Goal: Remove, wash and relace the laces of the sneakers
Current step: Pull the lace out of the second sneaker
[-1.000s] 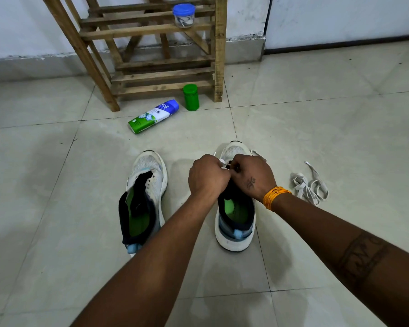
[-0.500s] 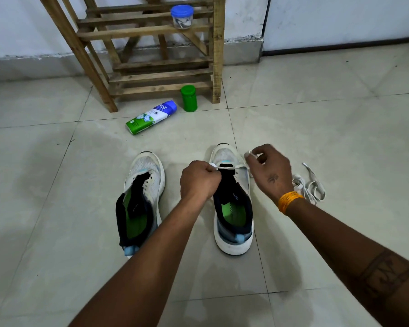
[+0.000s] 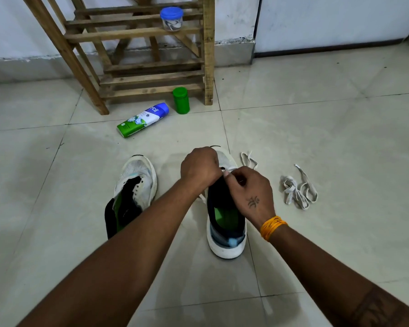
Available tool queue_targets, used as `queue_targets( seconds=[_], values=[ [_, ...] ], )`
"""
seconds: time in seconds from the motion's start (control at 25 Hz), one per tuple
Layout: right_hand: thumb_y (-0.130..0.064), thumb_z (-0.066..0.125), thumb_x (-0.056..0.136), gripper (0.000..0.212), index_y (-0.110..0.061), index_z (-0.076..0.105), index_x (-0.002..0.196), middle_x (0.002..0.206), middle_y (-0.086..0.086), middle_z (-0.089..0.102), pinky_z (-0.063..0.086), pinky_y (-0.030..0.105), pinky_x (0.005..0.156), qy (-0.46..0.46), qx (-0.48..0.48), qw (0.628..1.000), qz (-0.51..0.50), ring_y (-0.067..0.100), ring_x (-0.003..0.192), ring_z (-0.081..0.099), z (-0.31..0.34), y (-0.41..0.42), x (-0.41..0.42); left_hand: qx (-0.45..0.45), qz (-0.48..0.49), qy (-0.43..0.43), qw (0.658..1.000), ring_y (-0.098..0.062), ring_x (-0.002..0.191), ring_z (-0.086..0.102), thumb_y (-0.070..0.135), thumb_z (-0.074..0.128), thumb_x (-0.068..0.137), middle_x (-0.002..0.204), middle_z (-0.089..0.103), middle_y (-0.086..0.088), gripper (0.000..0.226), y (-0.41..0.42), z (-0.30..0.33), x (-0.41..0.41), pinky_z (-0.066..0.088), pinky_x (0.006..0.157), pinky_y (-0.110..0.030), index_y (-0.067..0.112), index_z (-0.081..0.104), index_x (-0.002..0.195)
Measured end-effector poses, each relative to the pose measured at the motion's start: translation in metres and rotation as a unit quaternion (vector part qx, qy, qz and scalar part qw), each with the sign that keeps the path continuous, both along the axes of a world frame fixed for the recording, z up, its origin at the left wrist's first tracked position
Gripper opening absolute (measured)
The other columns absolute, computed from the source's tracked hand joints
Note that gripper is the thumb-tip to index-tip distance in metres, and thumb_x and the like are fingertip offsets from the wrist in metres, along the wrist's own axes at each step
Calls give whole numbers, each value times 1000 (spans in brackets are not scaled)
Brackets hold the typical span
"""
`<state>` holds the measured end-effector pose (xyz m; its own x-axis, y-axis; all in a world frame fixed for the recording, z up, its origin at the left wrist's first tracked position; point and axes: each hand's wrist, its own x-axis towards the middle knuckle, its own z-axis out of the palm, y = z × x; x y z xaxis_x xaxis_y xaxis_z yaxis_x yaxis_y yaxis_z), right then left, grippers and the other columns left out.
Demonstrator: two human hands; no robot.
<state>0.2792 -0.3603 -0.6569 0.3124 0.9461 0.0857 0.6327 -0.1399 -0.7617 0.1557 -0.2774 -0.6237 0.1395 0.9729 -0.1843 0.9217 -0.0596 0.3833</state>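
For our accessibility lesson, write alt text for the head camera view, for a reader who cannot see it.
Two hands, left hand and right hand, work a white lace at the front of the right sneaker on a tiled floor. An unlaced left sneaker sits beside it; a loose lace lies to the right.

Partial lettering "rcil" on lying bottle

White sneakers with black collars and green insoles, off-white lace, green jar, blue-lidded tub, orange wristband, pale grey floor
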Motion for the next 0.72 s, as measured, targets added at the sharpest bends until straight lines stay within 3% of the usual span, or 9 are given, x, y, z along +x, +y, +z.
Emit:
queue_targets(
  seconds=[0.08,0.16,0.28,0.36,0.44,0.64,0.72],
  values=[
    [-31,64,93,12,-25,75,95,75,-12,65,49,32,74,10,-7,1000,14,16,79,65,1,15,10,-9,23,-10,1000,-26,94,68,21,70,77,98,72,0,17,-7,-2,0,54,75,-30,20,74,93],
    [-20,66,90,18,-25,77,103,72,-11,62,49,33,75,-28,-29,996,83,20,81,66,3,32,13,-2,30,-24,999,-28,90,68,17,68,78,93,72,-2,14,-15,-3,1,55,75,-32,18,73,90],
    [-23,65,87,21,-29,76,103,87,-3,72,45,32,71,-158,-77,964,198,24,93,66,8,52,10,-14,44,-41,998,-25,80,63,15,66,78,82,65,1,9,-17,4,-1,50,68,-30,22,62,74],
    [-26,65,86,19,-29,74,102,99,2,74,45,33,71,-231,-80,937,249,28,98,65,10,64,8,-56,51,-39,996,-25,80,63,17,64,76,83,63,2,9,-17,7,-4,49,66,-29,23,63,82],
    [-30,65,87,14,-25,72,98,97,5,73,42,33,67,-247,-62,928,271,32,95,66,10,72,6,-94,54,-35,993,-27,80,67,19,58,72,86,66,-2,21,-21,2,-10,54,66,-30,19,63,92],
    [-30,56,91,21,-10,60,95,86,12,69,44,37,62,-235,-43,968,76,39,82,63,-2,76,16,-88,156,-160,971,-31,67,68,21,42,54,71,66,-7,28,-31,-7,-20,63,65,-44,11,59,74],
    [-27,58,90,21,-11,62,102,88,11,70,43,36,63,-224,-38,970,90,39,84,64,-2,70,15,-75,173,-173,967,-31,65,68,22,40,52,69,66,-7,30,-35,-9,-19,62,63,-40,11,60,72]
  ],
)
